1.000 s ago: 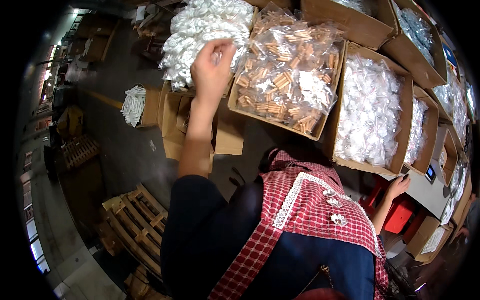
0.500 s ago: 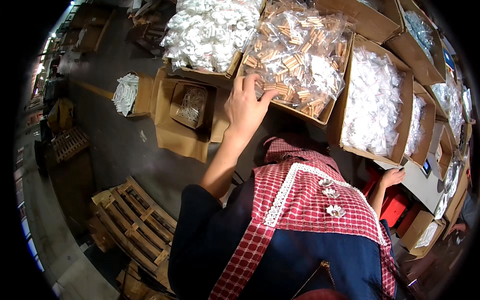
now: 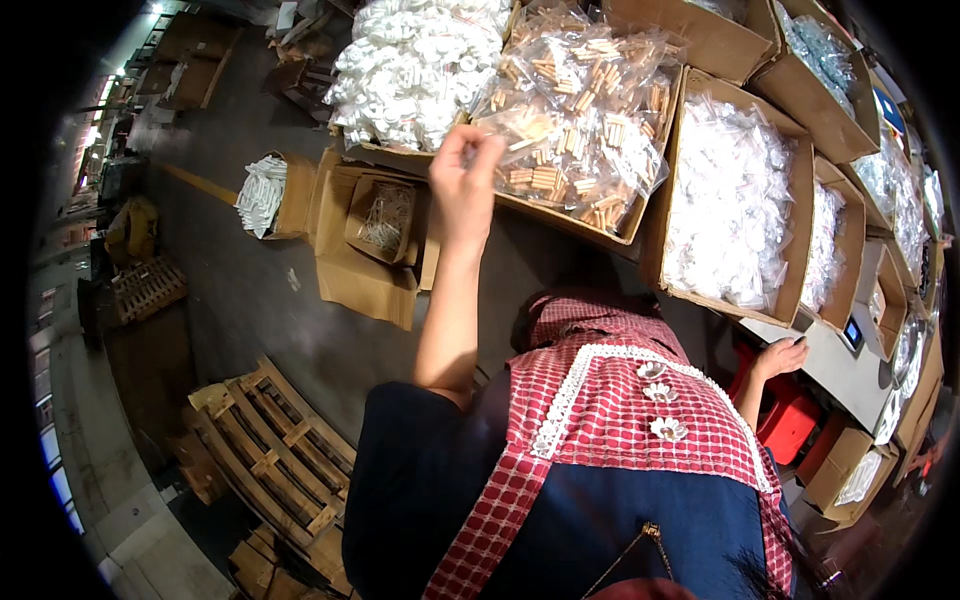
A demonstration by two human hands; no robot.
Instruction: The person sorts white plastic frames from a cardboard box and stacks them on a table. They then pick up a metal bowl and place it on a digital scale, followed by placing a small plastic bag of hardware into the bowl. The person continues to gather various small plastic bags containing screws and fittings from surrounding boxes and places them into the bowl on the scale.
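At the box of bagged wooden dowels, my left hand (image 3: 463, 180) is closed, its thumb and fingers pinching a clear plastic bag of dowels (image 3: 527, 130). The bag is lifted at the box's left side, partly over the other bags. Many more bags of dowels (image 3: 590, 115) fill this cardboard box (image 3: 570, 222). My right hand (image 3: 776, 358) is at the edge of a grey table (image 3: 830, 375) on the right, fingers curled together. A small dark spot shows at its fingertips; what it holds, if anything, is too small to make out.
A box of bagged white round parts (image 3: 415, 75) adjoins on the left, boxes of clear bags (image 3: 735, 200) on the right. An open carton (image 3: 365, 290) with thin pale sticks stands below left. A wooden pallet (image 3: 275, 450) and a red bin (image 3: 790, 420) are lower down.
My left hand has moved slightly left and up, closing on a bag of dowels and raising it from the others. The view has shifted slightly; my right hand stays at the table edge.
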